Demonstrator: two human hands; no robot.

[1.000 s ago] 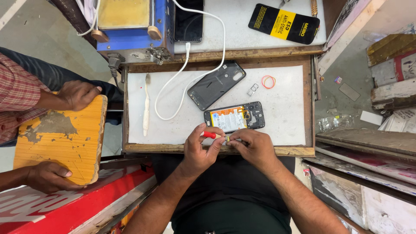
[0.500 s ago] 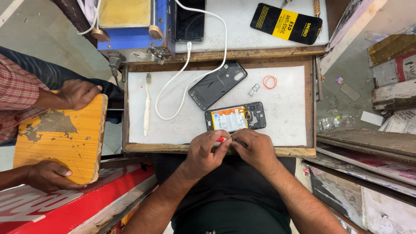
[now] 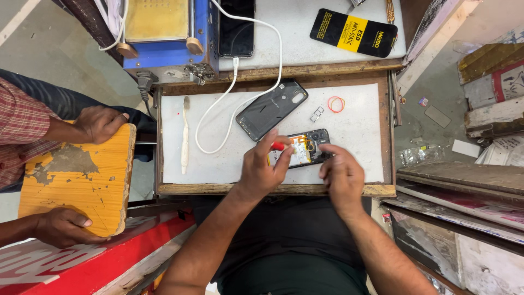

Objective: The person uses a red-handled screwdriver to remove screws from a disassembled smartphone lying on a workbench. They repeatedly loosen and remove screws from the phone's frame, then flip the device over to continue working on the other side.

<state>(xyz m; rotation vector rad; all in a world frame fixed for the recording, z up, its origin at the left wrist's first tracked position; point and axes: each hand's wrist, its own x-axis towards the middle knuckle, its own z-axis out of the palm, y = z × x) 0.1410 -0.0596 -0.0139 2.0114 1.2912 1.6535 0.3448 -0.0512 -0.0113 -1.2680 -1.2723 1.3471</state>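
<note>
Now, my left hand [image 3: 261, 170]: fingers pinched tight on a small red-handled tool [image 3: 278, 146], tip on the open phone [image 3: 303, 149].
My right hand [image 3: 339, 175]: fingers curled, pressing the phone's edge.
Phone: on the white mat [image 3: 360, 136], near me.
Danger: I think the tool could slip and scratch the insides.

Red-handled tool [image 3: 278, 146], orange rubber band [image 3: 335, 104]
</note>
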